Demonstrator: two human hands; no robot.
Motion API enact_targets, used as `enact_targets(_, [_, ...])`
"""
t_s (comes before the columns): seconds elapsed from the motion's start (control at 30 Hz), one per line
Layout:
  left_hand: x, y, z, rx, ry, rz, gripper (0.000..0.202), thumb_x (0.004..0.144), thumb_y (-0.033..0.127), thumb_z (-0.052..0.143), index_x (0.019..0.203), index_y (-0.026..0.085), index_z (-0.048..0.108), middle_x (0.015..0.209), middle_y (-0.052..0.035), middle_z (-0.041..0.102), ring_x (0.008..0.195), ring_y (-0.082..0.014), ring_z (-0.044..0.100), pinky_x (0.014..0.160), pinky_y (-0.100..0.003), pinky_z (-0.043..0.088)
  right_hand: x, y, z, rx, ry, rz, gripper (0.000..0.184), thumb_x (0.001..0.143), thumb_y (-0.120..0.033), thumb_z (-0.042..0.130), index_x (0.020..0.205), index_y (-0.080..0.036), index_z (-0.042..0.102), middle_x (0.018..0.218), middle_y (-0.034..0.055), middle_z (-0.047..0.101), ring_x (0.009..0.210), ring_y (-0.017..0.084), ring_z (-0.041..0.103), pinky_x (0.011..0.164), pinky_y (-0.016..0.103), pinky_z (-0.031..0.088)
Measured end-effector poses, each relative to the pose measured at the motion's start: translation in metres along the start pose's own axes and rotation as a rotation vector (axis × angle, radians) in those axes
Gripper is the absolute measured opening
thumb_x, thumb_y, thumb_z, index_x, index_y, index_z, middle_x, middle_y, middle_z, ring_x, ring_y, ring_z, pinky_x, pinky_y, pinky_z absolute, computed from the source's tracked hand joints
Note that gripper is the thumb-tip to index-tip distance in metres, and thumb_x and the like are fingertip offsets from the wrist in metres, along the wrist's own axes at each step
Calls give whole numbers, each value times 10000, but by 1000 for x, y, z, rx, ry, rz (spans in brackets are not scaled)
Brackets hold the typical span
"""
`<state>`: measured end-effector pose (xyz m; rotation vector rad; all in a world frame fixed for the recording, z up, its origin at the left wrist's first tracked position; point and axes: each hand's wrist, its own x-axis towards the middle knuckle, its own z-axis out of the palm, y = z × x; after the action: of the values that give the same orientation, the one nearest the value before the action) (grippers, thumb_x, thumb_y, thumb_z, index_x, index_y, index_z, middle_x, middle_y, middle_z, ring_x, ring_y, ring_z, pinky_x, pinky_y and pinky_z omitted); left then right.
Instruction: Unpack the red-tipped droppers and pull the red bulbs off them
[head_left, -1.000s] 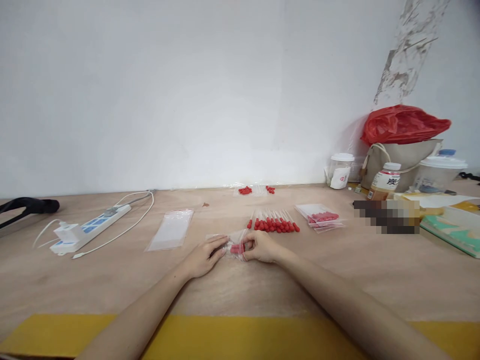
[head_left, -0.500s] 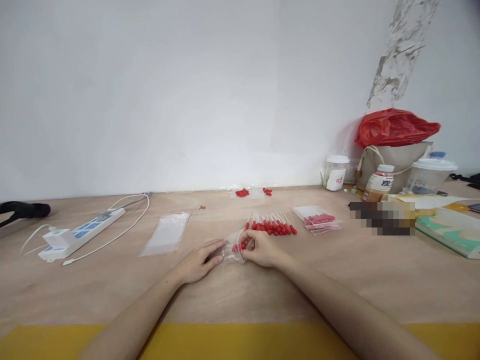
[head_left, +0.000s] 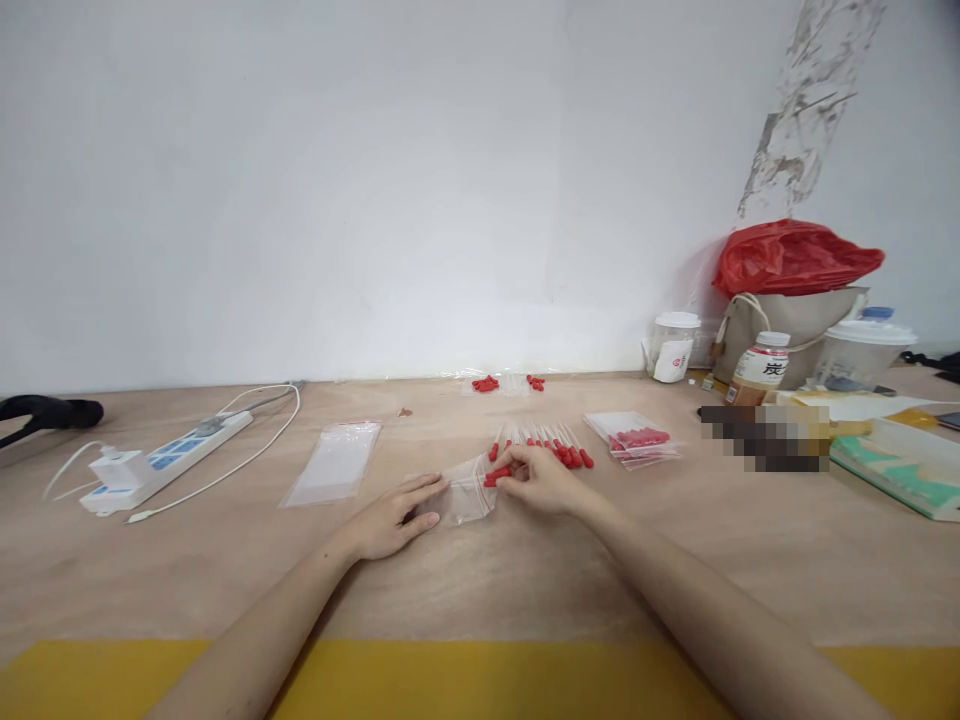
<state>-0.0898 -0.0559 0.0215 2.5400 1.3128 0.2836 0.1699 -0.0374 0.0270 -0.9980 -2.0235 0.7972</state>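
My left hand lies flat with fingers stretched, pressing down a small clear zip bag on the wooden table. My right hand pinches red-capped droppers at the bag's mouth. Just behind it lies a row of loose red-capped droppers. To the right sits a pile of filled bags with red caps inside. A stack of empty zip bags lies to the left.
A white power strip with cables lies at the left, a black object beyond it. More red caps lie by the wall. Cups, a bottle, a bag with red plastic and a green-edged book crowd the right.
My right hand has shifted right and back from the bag's middle to its mouth, with red-capped droppers between its fingers. The left hand stays flat on the bag.
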Motion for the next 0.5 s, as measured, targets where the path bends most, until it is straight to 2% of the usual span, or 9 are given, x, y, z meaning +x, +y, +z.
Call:
enact_targets(0.1, [-4,-3,-7,25,-28,-67,510,833,494,354,1285,259,370,1396,-35,273,1263,-215,277,1036,-361,243,0,-7,-36,139,3,74,219,706,-298,574,872,-159,606,799,36,648,625,109,583,565,226,458])
enact_targets(0.17, [-5,-2,-9,43,-13,-95,504,825,497,370,1256,241,419,1386,-51,294,1247,-221,309,1024,-351,268,-2,-4,-63,167,110,109,285,686,-363,600,888,-162,608,745,35,656,627,125,595,581,249,478])
enact_targets(0.27, [-1,5,-7,59,94,-76,489,852,484,311,1264,238,405,1387,-42,293,1259,-205,285,1035,-339,249,-8,13,-94,235,345,43,360,674,-426,606,924,-168,608,896,71,661,733,150,617,671,291,500])
enact_targets(0.33, [6,12,-2,70,145,-28,495,876,468,249,1320,255,299,1411,-22,236,1291,-184,204,1057,-347,192,-13,31,-104,180,492,10,387,672,-431,608,960,-173,604,942,83,657,812,175,618,721,314,499])
enact_targets(0.37, [10,16,1,81,132,5,495,882,466,231,1337,271,248,1423,-11,198,1304,-179,160,1065,-360,156,-16,40,-106,115,530,-18,381,682,-418,602,974,-174,605,962,84,653,856,187,611,753,326,492])
enact_targets(0.5, [19,24,12,122,-71,91,469,873,496,226,1321,356,234,1434,19,116,1316,-217,66,1056,-456,47,-28,71,-95,-302,599,-58,274,771,-326,503,979,-202,630,982,59,651,896,197,598,783,342,481])
